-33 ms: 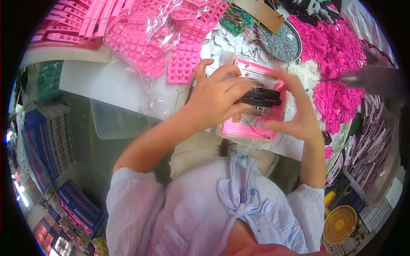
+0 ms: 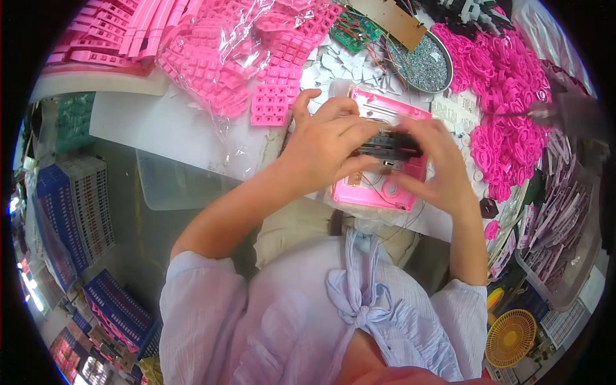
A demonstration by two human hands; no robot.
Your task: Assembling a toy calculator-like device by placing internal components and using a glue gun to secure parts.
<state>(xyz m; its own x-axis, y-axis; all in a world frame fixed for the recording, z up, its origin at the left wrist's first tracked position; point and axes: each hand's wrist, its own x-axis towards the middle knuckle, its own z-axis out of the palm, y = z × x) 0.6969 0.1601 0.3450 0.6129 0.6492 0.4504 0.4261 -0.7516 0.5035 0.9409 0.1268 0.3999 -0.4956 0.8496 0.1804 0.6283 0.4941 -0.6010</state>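
A shallow pink plastic casing (image 2: 372, 198), open side up with thin wires in it, lies in front of me on the table. Over its middle is a black, box-like plastic part (image 2: 385, 154). My left hand (image 2: 324, 144) pinches that part's left end between thumb and fingers, the index finger bent above. From the right, my right hand (image 2: 444, 168) curves round the other end, slightly blurred, with the fingertips on top and the thumb below. The hands hide much of the black part and the casing's middle.
Pink keypads (image 2: 276, 96), some in clear plastic, are piled at far left. A round tin of small screws (image 2: 430, 64) stands at the back beside green circuit boards (image 2: 357, 33). Pink plastic loops (image 2: 507, 122) heap at right. A dark power screwdriver (image 2: 568, 115) juts in at far right.
My right hand has moved slightly left and its fingers have closed in round the right end of the black part. My left hand stays where it was.
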